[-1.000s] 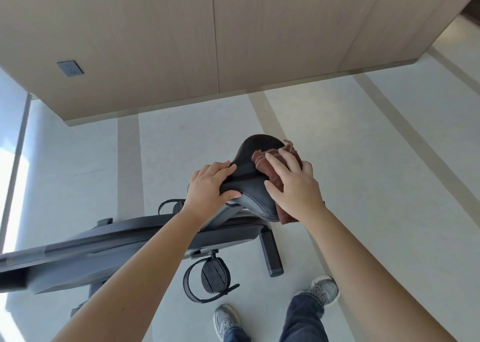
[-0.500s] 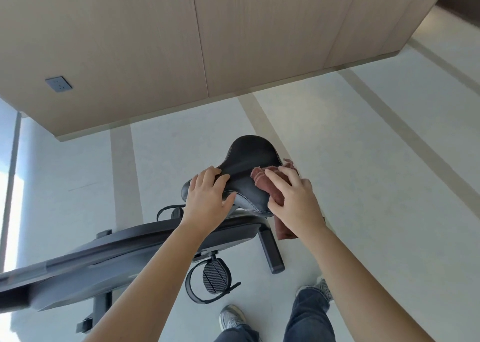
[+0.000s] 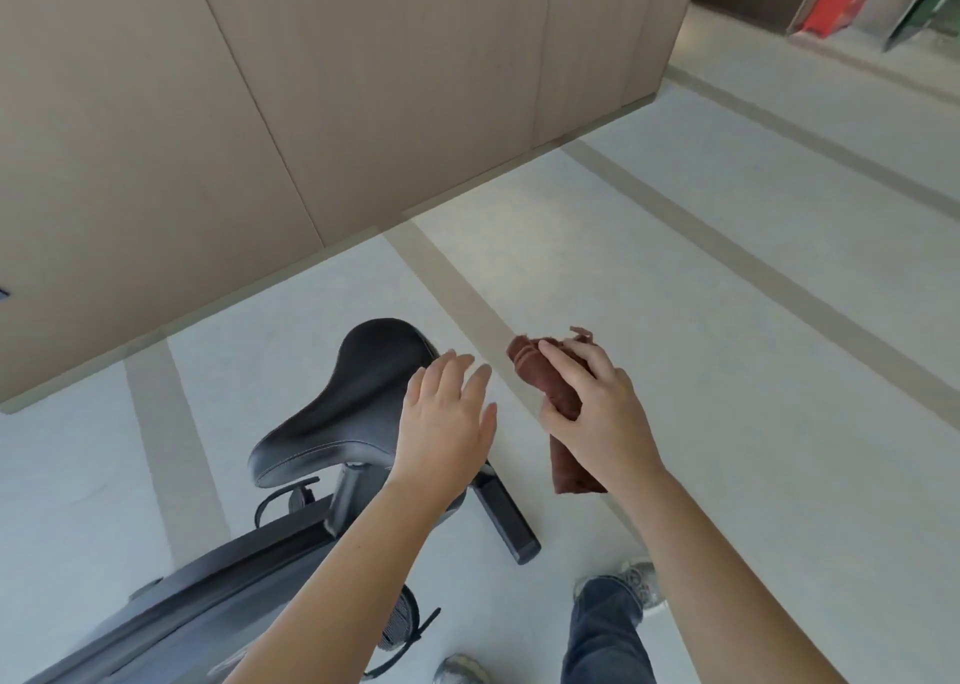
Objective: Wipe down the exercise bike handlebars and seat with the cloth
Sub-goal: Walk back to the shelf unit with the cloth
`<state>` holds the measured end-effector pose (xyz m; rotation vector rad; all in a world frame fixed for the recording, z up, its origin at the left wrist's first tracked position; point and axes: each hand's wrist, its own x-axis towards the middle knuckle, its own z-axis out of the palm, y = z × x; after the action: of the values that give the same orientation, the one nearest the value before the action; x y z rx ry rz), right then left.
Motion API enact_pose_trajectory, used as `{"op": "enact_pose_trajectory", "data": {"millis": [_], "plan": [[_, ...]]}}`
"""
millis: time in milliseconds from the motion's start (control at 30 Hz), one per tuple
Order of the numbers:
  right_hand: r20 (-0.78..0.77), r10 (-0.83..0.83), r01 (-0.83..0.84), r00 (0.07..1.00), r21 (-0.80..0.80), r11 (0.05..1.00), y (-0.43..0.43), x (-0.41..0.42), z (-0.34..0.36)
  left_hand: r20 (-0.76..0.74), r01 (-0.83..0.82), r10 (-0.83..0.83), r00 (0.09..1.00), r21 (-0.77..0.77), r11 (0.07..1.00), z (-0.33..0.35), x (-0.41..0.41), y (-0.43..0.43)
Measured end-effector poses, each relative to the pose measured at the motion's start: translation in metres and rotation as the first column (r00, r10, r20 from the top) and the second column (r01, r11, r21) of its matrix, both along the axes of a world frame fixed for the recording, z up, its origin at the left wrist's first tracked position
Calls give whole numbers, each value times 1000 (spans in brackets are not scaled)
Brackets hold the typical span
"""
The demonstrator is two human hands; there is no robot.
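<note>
I'm gripping the bunched brown cloth [image 3: 553, 397] in my right hand [image 3: 597, 418], soft and floppy, tail dangling; my left hand [image 3: 447, 423] is hovering open beside the saddle [image 3: 343, 413]

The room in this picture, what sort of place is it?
Probably a home or office exercise corner, not a full gym: one exercise bike stands alone on a pale floor beside wood-panelled walls.

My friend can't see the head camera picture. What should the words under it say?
A person's right hand holds a brown cloth in the air beside a black bike seat, while the open left hand hovers near the seat. Below are a pedal, pale floor and the person's shoes.
</note>
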<state>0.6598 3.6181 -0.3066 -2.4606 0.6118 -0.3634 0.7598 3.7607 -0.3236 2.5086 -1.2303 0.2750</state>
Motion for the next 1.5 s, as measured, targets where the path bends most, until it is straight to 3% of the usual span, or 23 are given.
{"op": "enact_pose_trajectory", "data": {"millis": [533, 867, 1200, 1500], "plan": [[26, -380, 380, 924, -2, 925, -229, -91, 26, -14, 314, -314, 949, 38, 949, 30, -65, -268], [94, -605, 602, 790, 68, 796, -386, -186, 47, 28, 512, -511, 859, -20, 859, 58, -134, -455], [114, -761, 754, 638, 103, 648, -479, -260, 50, 48, 697, -696, 717, -33, 716, 62, -200, -589], [92, -847, 845, 523, 69, 530, -637, -281, 43, 20, 743, -745, 667, -91, 663, 43, -206, -773]]}}
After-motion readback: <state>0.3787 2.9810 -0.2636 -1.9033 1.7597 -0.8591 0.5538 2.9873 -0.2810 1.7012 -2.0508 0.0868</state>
